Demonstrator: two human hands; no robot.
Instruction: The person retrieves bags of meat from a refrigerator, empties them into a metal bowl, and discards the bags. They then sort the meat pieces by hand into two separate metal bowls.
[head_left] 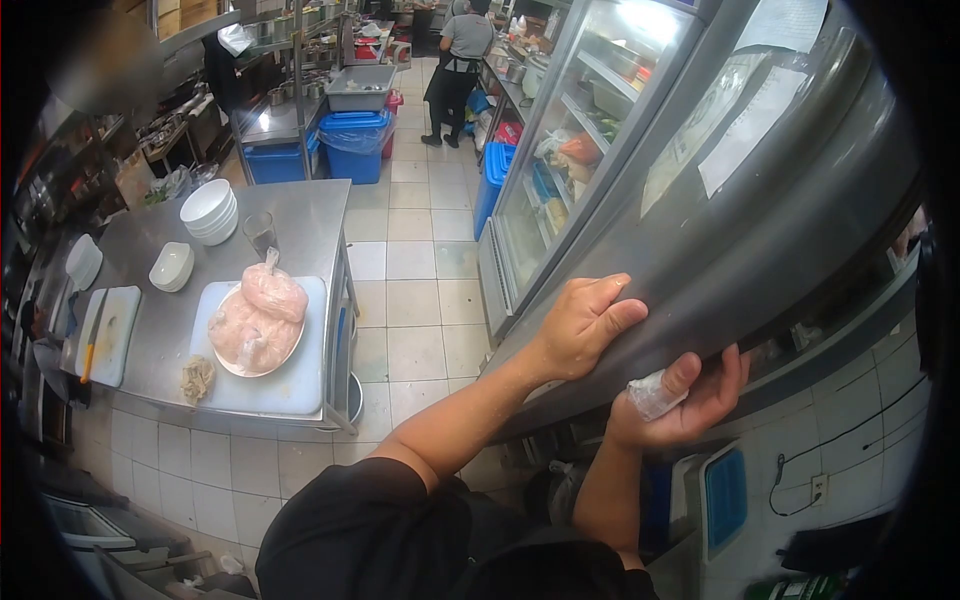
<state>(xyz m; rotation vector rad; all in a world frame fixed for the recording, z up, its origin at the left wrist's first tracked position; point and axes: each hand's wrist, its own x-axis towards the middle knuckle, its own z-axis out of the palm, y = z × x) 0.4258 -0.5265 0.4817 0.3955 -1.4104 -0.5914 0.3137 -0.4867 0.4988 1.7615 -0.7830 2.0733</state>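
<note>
My left hand (590, 325) rests against a grey fridge door (760, 215). Its fingers are curled in and the thumb lies across; what they close on, if anything, is hidden. Lower down and further right, my right hand (685, 400) is at the door's lower edge, palm up, with the thumb apart from the fingers. The fingertips reach that edge and are partly hidden by it. A white wrapping (658, 394) covers the base of the right thumb. Paper sheets (752, 130) are stuck to the door.
On the steel table (290, 215) at left, a plate (262, 372) with bagged pale pink meat (255, 325) sits on a white cutting board (300, 390). Bowls (210, 210), a glass (262, 232) and a yellow-handled knife (88, 360) are nearby. A glass-door fridge (590, 130) stands ahead; a person (462, 70) is down the tiled aisle.
</note>
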